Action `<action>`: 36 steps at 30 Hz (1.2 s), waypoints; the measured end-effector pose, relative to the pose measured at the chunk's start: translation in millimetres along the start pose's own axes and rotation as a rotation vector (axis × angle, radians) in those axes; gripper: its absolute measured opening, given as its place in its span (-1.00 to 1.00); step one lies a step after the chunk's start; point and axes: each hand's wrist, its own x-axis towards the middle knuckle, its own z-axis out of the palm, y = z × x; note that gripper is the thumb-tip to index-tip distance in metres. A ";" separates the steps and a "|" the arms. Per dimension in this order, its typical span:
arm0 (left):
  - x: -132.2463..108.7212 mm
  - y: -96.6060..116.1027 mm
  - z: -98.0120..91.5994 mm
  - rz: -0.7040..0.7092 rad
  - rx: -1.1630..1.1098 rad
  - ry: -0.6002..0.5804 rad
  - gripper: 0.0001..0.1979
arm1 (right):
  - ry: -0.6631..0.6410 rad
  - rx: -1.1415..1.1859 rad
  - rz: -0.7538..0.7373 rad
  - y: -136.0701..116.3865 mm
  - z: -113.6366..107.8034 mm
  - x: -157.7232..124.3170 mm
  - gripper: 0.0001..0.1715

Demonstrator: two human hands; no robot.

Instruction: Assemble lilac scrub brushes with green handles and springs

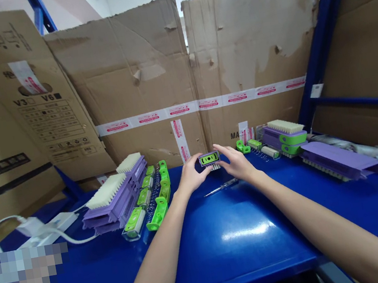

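Note:
My left hand [192,176] and my right hand [238,164] hold a purple brush block [209,158] between them, above the far middle of the table. Its end faces me, showing a bright green insert with a dark opening. Pale bristles point downward beneath it. Fingers and thumbs of both hands are closed on its two sides. On the tabletop just below lies a thin screwdriver [221,187] with a clear-looking handle, touched by neither hand.
Left on the blue table [229,250] are stacked purple brushes [109,193], green-and-clear cases [135,222], springs [152,196], green brackets [159,214] and a power strip [54,227]. More brushes [284,133] and a purple housing [340,157] lie right. Cardboard [135,82] walls the back.

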 end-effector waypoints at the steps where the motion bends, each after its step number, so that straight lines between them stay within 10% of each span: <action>1: -0.1 -1.6 0.1 0.029 0.034 -0.002 -0.56 | -0.006 0.003 0.001 0.5 0.3 -0.2 -0.37; 20: -4.3 -9.5 -4.6 0.203 0.517 0.182 -0.66 | -0.139 -0.375 0.248 10.9 -9.7 -1.9 -0.37; 28: -6.0 -14.6 -7.5 0.244 0.619 0.122 -0.65 | -0.251 -0.595 0.562 22.1 -13.7 -7.2 -0.48; 36: -7.7 -11.9 -7.1 0.301 0.674 -0.028 -0.70 | -0.391 -0.571 0.576 20.9 -13.1 -6.6 -0.57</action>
